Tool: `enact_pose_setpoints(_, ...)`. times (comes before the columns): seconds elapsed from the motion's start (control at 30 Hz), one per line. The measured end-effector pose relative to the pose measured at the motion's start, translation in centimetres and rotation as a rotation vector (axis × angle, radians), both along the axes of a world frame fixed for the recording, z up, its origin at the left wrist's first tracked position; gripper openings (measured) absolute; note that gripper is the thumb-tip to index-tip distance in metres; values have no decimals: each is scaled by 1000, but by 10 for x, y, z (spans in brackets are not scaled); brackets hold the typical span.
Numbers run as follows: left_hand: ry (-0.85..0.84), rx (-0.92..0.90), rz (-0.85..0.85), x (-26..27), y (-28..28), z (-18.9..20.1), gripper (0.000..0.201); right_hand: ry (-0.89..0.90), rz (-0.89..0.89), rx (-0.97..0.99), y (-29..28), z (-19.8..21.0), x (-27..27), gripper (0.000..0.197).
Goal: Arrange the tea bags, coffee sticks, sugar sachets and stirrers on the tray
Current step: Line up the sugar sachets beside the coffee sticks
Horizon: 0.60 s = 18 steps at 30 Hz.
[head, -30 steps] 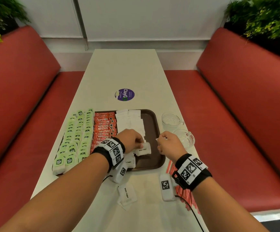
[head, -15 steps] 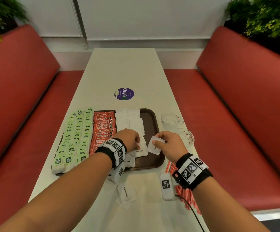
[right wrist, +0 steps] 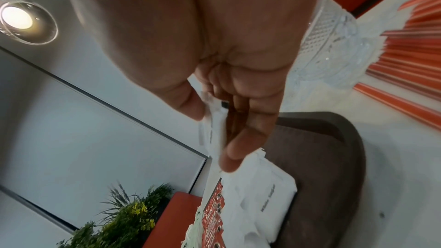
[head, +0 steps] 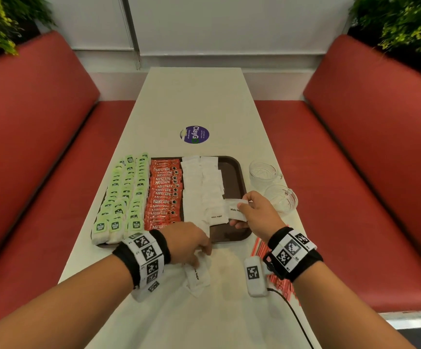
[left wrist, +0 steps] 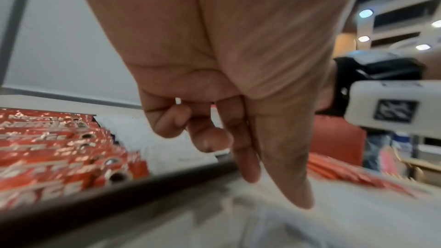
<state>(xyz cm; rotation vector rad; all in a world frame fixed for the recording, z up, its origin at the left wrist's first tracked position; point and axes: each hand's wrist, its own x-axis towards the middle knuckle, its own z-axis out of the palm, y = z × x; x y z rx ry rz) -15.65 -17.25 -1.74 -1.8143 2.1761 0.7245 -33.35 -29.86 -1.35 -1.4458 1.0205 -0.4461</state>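
A brown tray [head: 240,172] holds rows of green tea bags [head: 126,197], red coffee sticks [head: 165,195] and white sugar sachets [head: 201,187]. My right hand [head: 240,214] pinches one sugar sachet [head: 233,210] between thumb and fingers, just right of the sachet rows, low over the tray; the right wrist view shows this sachet [right wrist: 214,129] held edge-on. My left hand [head: 199,258] is off the tray's near rim [left wrist: 119,205], fingers pointing down onto loose sachets [head: 196,275] on the table. Red stirrers [head: 261,248] lie under my right wrist.
Two glass cups [head: 262,170] [head: 281,200] stand just right of the tray. A round purple sticker [head: 194,134] lies beyond it on the long white table [head: 194,96]. Red bench seats run along both sides.
My left hand has drawn back from the tray to the loose sachets on the table. My right hand has brought its sachet left and lower, next to the sachet rows.
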Motion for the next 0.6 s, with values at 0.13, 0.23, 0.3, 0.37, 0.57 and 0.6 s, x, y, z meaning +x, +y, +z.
enact_pose_setpoints(0.13,-40,20,-90,-6,12,-12,45,33,59,-56,12,-3,-3,21)
enact_pose_setpoints(0.23,-30,38,-68,-8,13,-13,45,57,84,-83,16,-2,-5,36)
enact_pose_setpoints(0.3,-20,42,-44,-7,14,-14,45,86,76,-112,18,1,-5,37)
enact_pose_setpoints(0.37,-13,39,-26,-6,14,-15,43,143,62,-162,20,4,-6,34)
enact_pose_setpoints(0.57,90,-104,46,5,10,3,24,104,91,-125,19,2,-9,8)
enact_pose_setpoints(0.6,129,-168,87,8,7,7,23,116,150,-153,20,2,-12,10)
